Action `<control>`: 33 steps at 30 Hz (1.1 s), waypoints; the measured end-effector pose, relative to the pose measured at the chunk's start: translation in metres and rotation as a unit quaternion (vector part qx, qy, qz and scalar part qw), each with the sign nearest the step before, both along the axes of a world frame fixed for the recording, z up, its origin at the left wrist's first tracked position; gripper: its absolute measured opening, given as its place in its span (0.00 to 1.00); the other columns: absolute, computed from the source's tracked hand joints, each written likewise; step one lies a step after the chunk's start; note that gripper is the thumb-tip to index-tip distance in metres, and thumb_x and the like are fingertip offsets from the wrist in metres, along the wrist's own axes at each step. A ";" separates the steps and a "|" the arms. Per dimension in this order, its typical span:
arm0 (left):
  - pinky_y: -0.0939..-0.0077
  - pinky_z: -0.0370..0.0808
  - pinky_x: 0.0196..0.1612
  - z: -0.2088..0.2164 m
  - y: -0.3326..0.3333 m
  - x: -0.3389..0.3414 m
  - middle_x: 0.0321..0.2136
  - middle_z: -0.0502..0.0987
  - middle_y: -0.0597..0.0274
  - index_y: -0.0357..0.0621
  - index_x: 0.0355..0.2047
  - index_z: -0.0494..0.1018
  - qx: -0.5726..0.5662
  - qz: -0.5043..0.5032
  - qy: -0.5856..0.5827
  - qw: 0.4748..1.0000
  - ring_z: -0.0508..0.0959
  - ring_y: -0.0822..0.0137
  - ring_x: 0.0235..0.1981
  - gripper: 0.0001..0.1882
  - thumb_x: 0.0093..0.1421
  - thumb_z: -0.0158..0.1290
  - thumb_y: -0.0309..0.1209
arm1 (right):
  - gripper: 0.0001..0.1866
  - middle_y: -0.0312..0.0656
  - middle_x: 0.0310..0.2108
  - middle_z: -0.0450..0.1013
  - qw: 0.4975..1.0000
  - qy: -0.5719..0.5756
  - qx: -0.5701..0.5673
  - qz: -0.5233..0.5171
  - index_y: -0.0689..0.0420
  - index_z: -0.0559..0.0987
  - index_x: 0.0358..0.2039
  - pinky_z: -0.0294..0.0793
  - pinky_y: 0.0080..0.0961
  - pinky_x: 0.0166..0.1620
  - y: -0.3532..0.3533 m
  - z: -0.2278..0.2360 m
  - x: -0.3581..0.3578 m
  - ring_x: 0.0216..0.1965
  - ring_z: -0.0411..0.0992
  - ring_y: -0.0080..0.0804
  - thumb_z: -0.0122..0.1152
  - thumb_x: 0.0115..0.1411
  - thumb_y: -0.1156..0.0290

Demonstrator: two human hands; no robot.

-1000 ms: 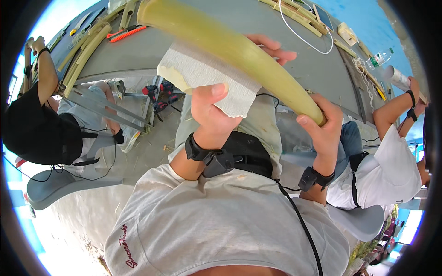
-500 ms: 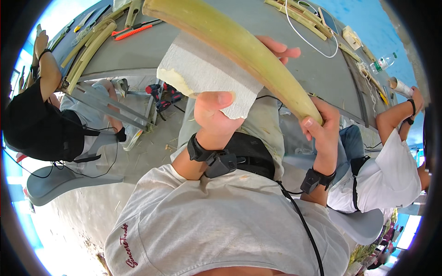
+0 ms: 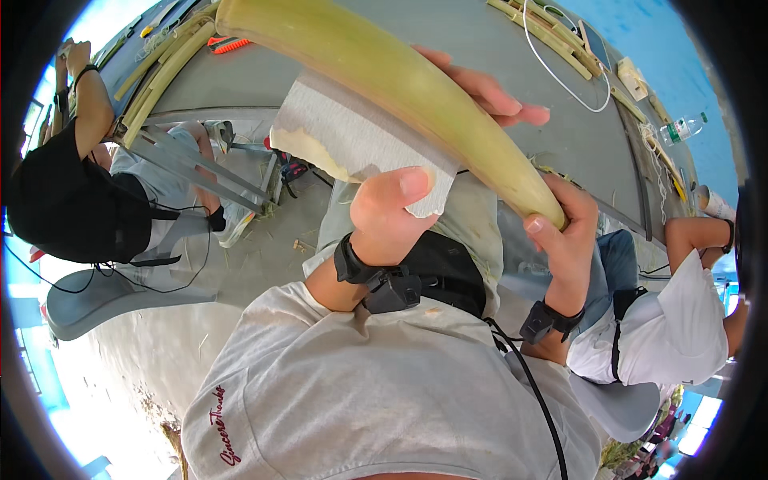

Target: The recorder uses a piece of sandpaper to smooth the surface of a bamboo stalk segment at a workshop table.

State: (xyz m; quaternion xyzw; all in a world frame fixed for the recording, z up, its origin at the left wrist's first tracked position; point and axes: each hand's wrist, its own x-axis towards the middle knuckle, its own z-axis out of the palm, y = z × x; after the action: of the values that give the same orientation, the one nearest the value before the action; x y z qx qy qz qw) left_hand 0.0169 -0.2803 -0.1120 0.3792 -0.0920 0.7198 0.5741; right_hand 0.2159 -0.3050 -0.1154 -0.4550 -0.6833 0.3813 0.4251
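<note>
Pale green bamboo piece slants over the near edge of the grey table, held by 2 hands. The right hand wraps its lower end, thumb pressed on. The left hand pinches a torn whitish sheet under its thumb, against the bamboo, fingertips showing past the far side. Bamboo strips cross the table's near left corner; an orange tool lies just beside them.
</note>
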 end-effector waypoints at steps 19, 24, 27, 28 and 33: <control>0.69 0.70 0.37 -0.002 0.001 -0.013 0.22 0.62 0.72 0.49 0.38 0.63 -0.139 0.080 0.016 0.987 0.66 0.72 0.21 0.12 0.68 0.43 0.44 | 0.24 0.42 0.28 0.78 0.995 -0.080 0.055 0.035 0.64 0.80 0.37 0.70 0.20 0.32 -0.004 0.002 -0.006 0.27 0.73 0.23 0.78 0.42 0.64; 0.72 0.67 0.31 -0.004 0.005 -0.028 0.18 0.60 0.71 0.52 0.33 0.64 -0.125 0.054 -0.020 0.991 0.65 0.71 0.17 0.10 0.68 0.43 0.41 | 0.22 0.43 0.27 0.78 0.988 -0.133 0.074 0.027 0.63 0.81 0.36 0.71 0.21 0.32 -0.004 0.012 -0.012 0.26 0.74 0.28 0.76 0.43 0.64; 0.74 0.63 0.29 -0.002 0.003 -0.033 0.16 0.58 0.73 0.51 0.28 0.66 -0.132 0.073 -0.028 0.988 0.60 0.75 0.15 0.13 0.69 0.42 0.39 | 0.18 0.42 0.26 0.78 0.963 -0.181 0.197 0.046 0.62 0.81 0.35 0.71 0.22 0.31 0.010 0.017 -0.008 0.24 0.73 0.31 0.73 0.45 0.66; 0.74 0.63 0.29 -0.003 0.005 -0.034 0.16 0.58 0.73 0.51 0.28 0.66 -0.135 0.065 -0.025 0.988 0.60 0.75 0.15 0.13 0.69 0.42 0.39 | 0.15 0.41 0.26 0.77 0.928 -0.192 0.314 0.065 0.61 0.82 0.35 0.70 0.23 0.30 0.014 0.017 -0.006 0.23 0.72 0.31 0.71 0.47 0.67; 0.74 0.63 0.31 -0.011 0.024 -0.041 0.16 0.58 0.73 0.50 0.27 0.66 -0.111 0.034 -0.050 0.992 0.60 0.75 0.17 0.11 0.68 0.42 0.36 | 0.09 0.32 0.28 0.76 0.928 -0.001 0.261 0.266 0.53 0.83 0.33 0.67 0.20 0.27 -0.001 0.069 0.001 0.22 0.70 0.25 0.65 0.54 0.64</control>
State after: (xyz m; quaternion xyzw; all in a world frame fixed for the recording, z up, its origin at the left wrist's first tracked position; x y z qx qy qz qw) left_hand -0.0241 -0.2558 -0.1225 0.2796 -0.0269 0.7630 0.5821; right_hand 0.2172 -0.3055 -0.0469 -0.1298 -0.8551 0.2886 0.4108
